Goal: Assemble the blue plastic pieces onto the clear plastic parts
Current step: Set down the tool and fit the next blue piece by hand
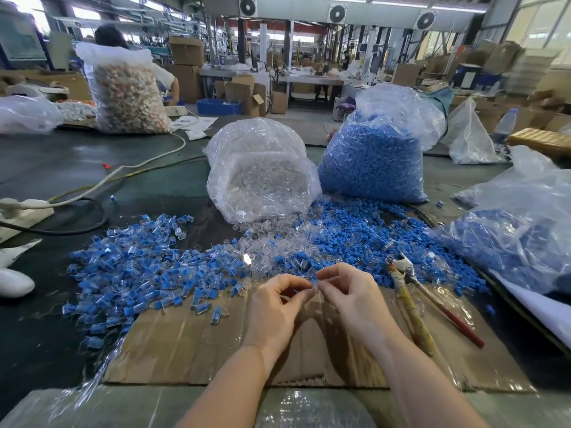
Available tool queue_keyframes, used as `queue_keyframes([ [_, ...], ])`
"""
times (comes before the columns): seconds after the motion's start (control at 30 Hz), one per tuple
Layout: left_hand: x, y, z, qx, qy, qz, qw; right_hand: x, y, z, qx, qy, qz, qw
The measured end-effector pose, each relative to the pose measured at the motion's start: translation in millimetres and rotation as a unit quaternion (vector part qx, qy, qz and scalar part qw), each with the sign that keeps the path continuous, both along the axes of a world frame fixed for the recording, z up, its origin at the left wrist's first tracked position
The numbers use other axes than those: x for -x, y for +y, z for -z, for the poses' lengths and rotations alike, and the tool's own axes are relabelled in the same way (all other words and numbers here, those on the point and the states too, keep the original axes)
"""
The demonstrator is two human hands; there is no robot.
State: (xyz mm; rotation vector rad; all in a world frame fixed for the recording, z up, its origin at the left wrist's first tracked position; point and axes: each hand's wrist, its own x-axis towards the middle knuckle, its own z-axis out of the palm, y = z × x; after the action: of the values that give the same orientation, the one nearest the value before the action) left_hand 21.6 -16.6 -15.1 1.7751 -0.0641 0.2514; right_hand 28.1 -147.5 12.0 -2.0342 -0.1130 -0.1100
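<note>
At lower centre, the left hand pinched a blue piece and the right hand pinched a clear part, tips meeting. Both looked light, stiff, slippery, best held by their sides; loose blue pieces lay beyond on the table

piece between my fingertips: mostly hidden, too small to tell | far-right bag: cut off by edge | far hall: blurred

A dark tabletop carries a flattened cardboard sheet. Beyond the cardboard stand bags of clear parts and blue pieces; left, assembled pieces; right, possibly pliers.
</note>
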Motion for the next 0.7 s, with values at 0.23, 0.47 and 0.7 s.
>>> queue_keyframes([
  [0.23, 0.3, -3.4, 3.7, -0.092, -0.003, -0.017, 0.996, -17.6, -29.9, 14.1, 0.307, -0.060, 0.131, 0.941],
  [0.47, 0.8, -4.2, 3.3, -0.122, -0.002, -0.010, 0.992, -31.1, -34.8, 16.4, 0.370, -0.068, 0.081, 0.923],
  [0.7, 1.5, -4.5, 2.2, -0.139, -0.005, -0.003, 0.990, -37.3, -29.0, 15.4, 0.391, -0.059, 0.107, 0.912],
])
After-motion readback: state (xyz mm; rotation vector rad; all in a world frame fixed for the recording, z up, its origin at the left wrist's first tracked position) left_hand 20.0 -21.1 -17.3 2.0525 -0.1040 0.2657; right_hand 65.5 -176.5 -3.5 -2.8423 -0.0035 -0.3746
